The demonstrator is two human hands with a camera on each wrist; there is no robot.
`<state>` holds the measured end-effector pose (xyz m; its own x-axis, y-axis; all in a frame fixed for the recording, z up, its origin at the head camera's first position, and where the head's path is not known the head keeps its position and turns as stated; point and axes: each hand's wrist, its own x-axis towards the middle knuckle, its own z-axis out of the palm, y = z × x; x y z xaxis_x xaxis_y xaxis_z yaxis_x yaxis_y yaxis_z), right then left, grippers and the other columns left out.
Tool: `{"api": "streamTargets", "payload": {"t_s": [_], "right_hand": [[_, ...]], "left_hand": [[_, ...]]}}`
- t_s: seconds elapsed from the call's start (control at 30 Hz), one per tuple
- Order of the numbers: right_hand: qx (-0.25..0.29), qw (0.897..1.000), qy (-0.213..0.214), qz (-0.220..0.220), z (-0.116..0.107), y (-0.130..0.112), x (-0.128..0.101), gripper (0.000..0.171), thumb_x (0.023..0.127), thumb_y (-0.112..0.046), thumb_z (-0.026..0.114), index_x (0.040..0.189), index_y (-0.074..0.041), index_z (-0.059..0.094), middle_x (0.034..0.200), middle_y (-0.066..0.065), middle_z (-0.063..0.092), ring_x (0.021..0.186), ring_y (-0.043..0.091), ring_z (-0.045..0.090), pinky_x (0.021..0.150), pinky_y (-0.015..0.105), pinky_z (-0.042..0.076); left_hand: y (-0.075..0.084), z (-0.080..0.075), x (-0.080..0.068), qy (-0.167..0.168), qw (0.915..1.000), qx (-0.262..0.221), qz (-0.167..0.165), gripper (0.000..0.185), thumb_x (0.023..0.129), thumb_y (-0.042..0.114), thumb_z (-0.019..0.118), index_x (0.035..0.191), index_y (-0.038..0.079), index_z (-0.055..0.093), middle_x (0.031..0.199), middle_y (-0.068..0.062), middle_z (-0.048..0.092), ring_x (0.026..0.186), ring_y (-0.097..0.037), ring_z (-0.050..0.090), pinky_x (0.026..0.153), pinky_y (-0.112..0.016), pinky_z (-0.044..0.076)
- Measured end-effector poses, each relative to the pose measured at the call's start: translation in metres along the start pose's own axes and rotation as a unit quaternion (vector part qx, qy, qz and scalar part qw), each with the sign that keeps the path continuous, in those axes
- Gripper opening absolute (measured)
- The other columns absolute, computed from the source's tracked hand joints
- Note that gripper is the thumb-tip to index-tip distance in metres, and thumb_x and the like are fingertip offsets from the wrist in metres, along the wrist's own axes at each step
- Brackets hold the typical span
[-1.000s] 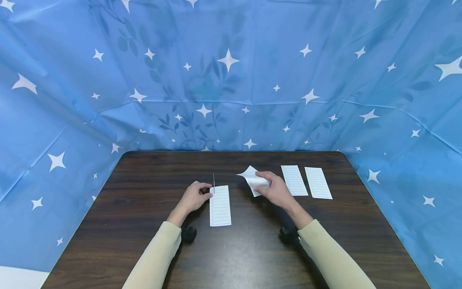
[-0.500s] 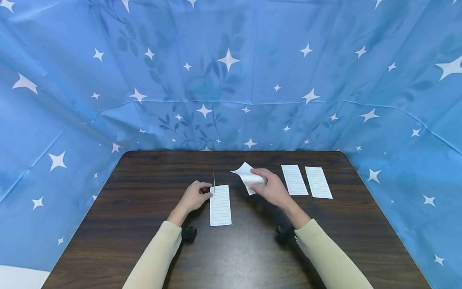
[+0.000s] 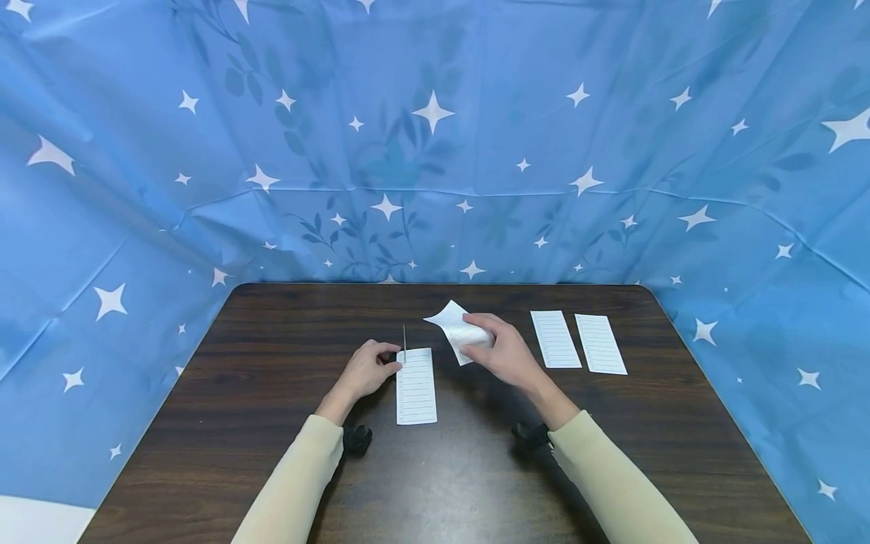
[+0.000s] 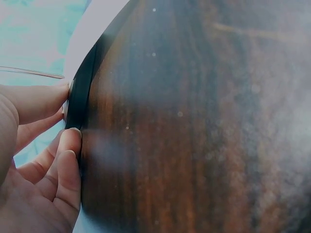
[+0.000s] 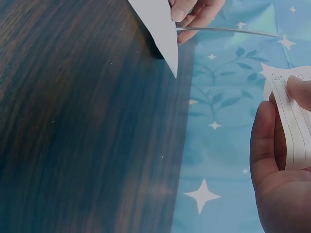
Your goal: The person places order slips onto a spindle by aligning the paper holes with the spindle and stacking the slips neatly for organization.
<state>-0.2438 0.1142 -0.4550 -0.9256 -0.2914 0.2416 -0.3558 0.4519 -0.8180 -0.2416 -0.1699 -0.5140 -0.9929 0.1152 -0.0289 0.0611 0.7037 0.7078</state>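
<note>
My left hand (image 3: 369, 368) grips the foot of a thin upright paper spike (image 3: 404, 338); its black base (image 4: 80, 99) shows against the fingertips in the left wrist view. A lined paper slip (image 3: 416, 393) lies at the foot of the spike, which rises through or beside its upper left corner. To the right, my right hand (image 3: 501, 349) pinches another slip (image 3: 450, 319), bowed between thumb and fingers above the table. In the right wrist view this slip (image 5: 295, 124) shows lines and small boxes, and the spike (image 5: 228, 30) points towards its side.
Two more lined slips, one (image 3: 556, 339) beside the other (image 3: 601, 344), lie flat on the dark wooden table (image 3: 272, 468) at the right. A blue star-patterned cloth (image 3: 476, 143) hangs behind the table.
My right hand has carried its bowed slip leftward and slightly farther back, towards the spike. The left hand has kept its place at the spike's foot.
</note>
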Motion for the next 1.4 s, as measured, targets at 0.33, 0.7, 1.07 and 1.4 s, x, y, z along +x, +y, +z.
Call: {"api": "streamTargets", "payload": {"t_s": [0.33,0.7,1.07,1.4], "right_hand": [[0.013,1.0,0.0,-0.006,0.004,-0.011,0.006,0.055,0.084,-0.012,0.081,0.136,-0.007,0.064,0.139,0.008,0.06,0.108,0.029,0.06,0.086,0.041,0.05],[0.036,0.999,-0.013,-0.017,0.012,-0.025,0.01,0.056,0.085,-0.009,0.081,0.138,-0.007,0.063,0.141,0.008,0.059,0.108,0.029,0.059,0.085,0.041,0.051],[0.059,0.998,-0.026,-0.023,0.019,-0.034,0.009,0.057,0.085,-0.007,0.081,0.139,-0.005,0.062,0.142,0.011,0.057,0.11,0.03,0.059,0.087,0.042,0.051],[0.059,0.998,-0.029,-0.025,0.023,-0.035,0.007,0.056,0.086,-0.009,0.08,0.139,-0.004,0.062,0.142,0.011,0.057,0.109,0.029,0.059,0.087,0.041,0.051]], "left_hand": [[0.0,-0.001,0.001,0.006,1.0,0.002,0.001,0.033,0.095,0.02,0.073,0.126,0.01,0.071,0.104,-0.006,0.057,0.081,-0.018,0.052,0.072,-0.036,0.045],[-0.003,-0.001,0.003,0.008,0.9999,0.008,0.0,0.032,0.095,0.02,0.074,0.126,0.01,0.072,0.102,-0.005,0.057,0.081,-0.018,0.052,0.072,-0.036,0.045],[0.001,-0.005,0.0,0.001,1.0,0.009,0.0,0.033,0.096,0.021,0.071,0.127,0.009,0.07,0.102,-0.006,0.059,0.085,-0.021,0.053,0.075,-0.038,0.045],[0.006,-0.017,0.001,0.129,0.9889,-0.061,0.041,0.025,0.103,0.016,0.058,0.119,0.001,0.071,0.096,-0.01,0.066,0.082,-0.023,0.06,0.076,-0.04,0.05]]}}
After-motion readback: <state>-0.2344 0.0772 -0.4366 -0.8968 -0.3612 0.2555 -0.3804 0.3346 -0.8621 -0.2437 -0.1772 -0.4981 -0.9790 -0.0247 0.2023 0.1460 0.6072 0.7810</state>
